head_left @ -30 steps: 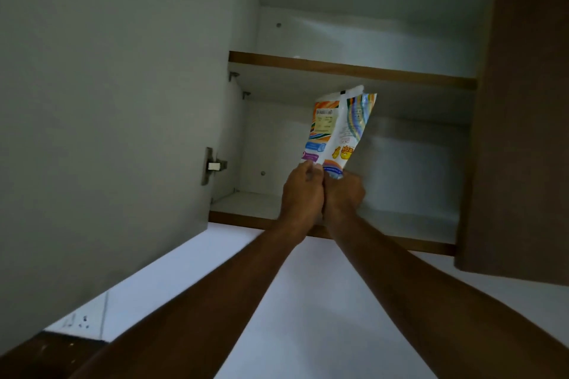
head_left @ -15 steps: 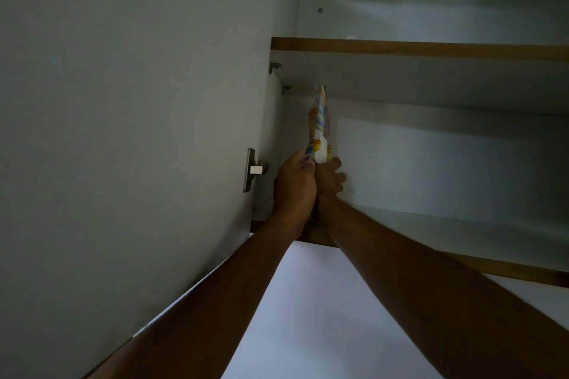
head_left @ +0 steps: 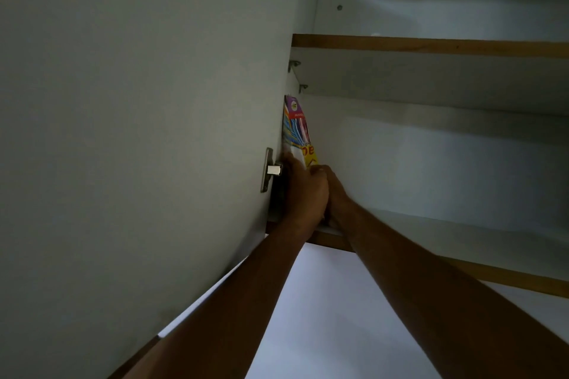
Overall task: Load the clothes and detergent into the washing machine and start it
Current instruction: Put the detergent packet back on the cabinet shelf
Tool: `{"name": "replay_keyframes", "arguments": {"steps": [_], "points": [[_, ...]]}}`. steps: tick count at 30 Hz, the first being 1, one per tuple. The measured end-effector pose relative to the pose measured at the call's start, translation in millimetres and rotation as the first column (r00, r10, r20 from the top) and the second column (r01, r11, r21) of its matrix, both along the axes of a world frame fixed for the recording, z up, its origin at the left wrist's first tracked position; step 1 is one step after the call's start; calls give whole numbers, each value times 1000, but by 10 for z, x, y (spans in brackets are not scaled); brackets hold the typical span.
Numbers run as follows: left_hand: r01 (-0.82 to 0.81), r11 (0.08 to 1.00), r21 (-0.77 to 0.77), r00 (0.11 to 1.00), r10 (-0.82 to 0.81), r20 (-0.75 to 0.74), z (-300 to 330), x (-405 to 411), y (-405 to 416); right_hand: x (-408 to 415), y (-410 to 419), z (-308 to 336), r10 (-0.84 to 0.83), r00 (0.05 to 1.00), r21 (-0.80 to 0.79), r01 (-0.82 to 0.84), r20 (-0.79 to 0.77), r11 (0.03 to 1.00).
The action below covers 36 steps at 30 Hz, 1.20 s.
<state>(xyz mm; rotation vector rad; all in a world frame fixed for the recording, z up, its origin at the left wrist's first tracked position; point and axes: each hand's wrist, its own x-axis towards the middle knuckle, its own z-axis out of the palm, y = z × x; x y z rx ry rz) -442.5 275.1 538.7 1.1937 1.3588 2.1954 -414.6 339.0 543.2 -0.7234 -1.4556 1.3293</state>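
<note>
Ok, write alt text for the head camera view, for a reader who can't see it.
Seen from below, the left hand and right hand together hold a colourful detergent packet upright at the left end of an open wall cabinet's lower shelf, beside the open white door and its hinge. The upper shelf crosses above.

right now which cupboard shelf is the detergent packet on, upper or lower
The lower shelf: the detergent packet stands upright there at its left end, held by both hands; the upper shelf sits above it.
</note>
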Motion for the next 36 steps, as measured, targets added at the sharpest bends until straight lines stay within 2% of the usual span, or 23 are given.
{"name": "replay_keyframes", "arguments": {"steps": [4,7,10,12,13,15,17,19,21,25,27,30,34,36], "points": [[-47,999,-12,998,46,-35,-18,63,-43,35,-6,-34,34,999,-82,-32,18,996],[-96,994,-42,988,90,-128,-27,111,-89,151,-89,-81,33,997,-6,-33,75,999],[-120,991,-58,985,111,-130,-29,128,-125,112,-169,-111,71,997,-31,-72,-31,997],[-103,993,-55,990,96,-106,-23,132,-142,84,-231,-52,-12,1000,68,11,24,998],[-92,994,-55,991,86,-102,-21,133,-154,97,-228,-31,-138,983,149,119,120,982],[-99,994,-56,991,93,-100,-22,116,-144,174,-170,-6,-403,864,413,263,301,872],[-118,991,-56,989,112,-96,-16,126,-149,246,-131,-14,-564,705,601,243,430,762],[-137,989,-57,987,132,-95,-15,150,-153,313,-165,-27,-718,511,767,163,472,621],[-185,980,-72,975,173,-139,-21,166,-154,415,-201,-40,-786,440,840,116,435,530],[-306,943,-128,908,249,-338,-53,198,-152,643,-440,-54,-811,480,862,192,335,470],[-336,940,-63,875,287,-390,-86,204,-171,763,-579,-55,-811,522,853,266,264,449],[-252,956,148,877,290,-384,-168,219,-256,953,-765,-61,-817,556,860,330,156,389],[-133,945,300,871,256,-419,-275,358,-603,1185,-1055,8,-848,528,887,363,57,285],[-65,927,370,849,247,-468,-265,451,-841,1263,-1221,49,-841,540,878,389,27,278]]}}
